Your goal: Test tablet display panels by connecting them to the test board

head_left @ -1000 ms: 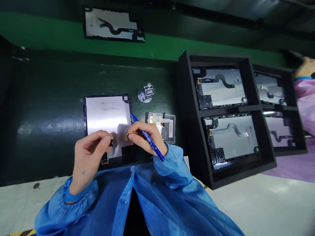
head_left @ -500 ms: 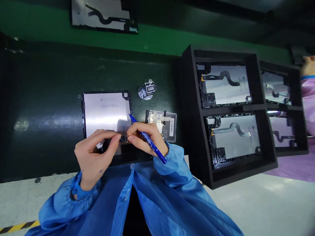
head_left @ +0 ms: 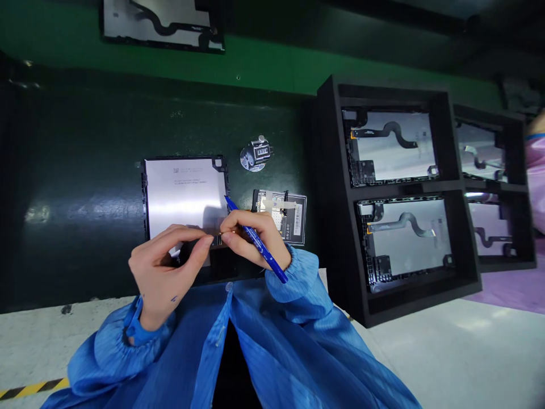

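Note:
A tablet screen panel point(head_left: 185, 196) with a silvery back and black frame lies on the dark green mat in front of me. Over its lower right part, my left hand point(head_left: 164, 267) is closed, thumb and forefinger pinched at one end of a short dark flex cable point(head_left: 216, 240). At the cable's other end are the fingertips of my right hand point(head_left: 258, 236), also closed. A blue marker pen point(head_left: 259, 247) rests slantwise in that right hand, its tip pointing up and left over the panel's right edge. My fingers hide much of the cable.
A metal tally counter point(head_left: 256, 153) stands beyond the panel. Right of my right hand lies a small circuit board with a label point(head_left: 293, 218). Black divided trays point(head_left: 340, 227) hold several screen panels. Another panel point(head_left: 162, 25) lies at the back. A co-worker's pink sleeve point(head_left: 536, 176) shows at far right.
My left fingertips have shifted slightly on the flex cable, with the thumb a little farther right. My right hand and the pen have barely moved. The view has turned slightly.

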Available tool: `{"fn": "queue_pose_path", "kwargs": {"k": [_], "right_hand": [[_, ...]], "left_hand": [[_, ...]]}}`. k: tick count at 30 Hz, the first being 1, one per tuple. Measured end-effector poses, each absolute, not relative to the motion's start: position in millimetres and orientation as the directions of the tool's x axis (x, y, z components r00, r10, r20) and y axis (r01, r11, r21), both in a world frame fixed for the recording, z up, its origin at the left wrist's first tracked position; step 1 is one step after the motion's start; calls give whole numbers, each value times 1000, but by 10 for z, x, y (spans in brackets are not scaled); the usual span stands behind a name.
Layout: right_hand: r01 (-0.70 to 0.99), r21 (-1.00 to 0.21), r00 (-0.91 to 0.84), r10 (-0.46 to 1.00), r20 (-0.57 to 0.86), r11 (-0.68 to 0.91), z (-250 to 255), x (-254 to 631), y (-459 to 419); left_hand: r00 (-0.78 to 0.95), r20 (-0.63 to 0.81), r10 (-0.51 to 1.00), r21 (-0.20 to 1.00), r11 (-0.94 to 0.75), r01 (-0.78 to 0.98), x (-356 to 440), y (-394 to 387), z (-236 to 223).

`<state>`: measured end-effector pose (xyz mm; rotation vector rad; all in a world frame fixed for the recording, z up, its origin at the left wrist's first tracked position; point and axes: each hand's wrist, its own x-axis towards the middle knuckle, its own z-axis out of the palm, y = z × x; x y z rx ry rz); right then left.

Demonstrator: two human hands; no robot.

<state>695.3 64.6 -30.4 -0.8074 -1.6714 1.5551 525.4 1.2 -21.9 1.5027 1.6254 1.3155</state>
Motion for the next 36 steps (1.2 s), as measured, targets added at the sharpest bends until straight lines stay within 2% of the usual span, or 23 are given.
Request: {"fn": "queue_pose_path", "kwargs": {"k": [9,20,36], "right_hand": [[-8,-997,-580,812,65,74,-298,6968,661],[-43,-991,-568,813,131,130,-356,6945,650],[61,-965,-622,766,164,256,-381,6954,652]], "left_hand": [[-262,167,950,916,-51,399,5274,7,-220],[-183,181,966,886,-79,456,5264,18,-235],[-131,230,964,872,-145,468,5270,-10,-260]]}}
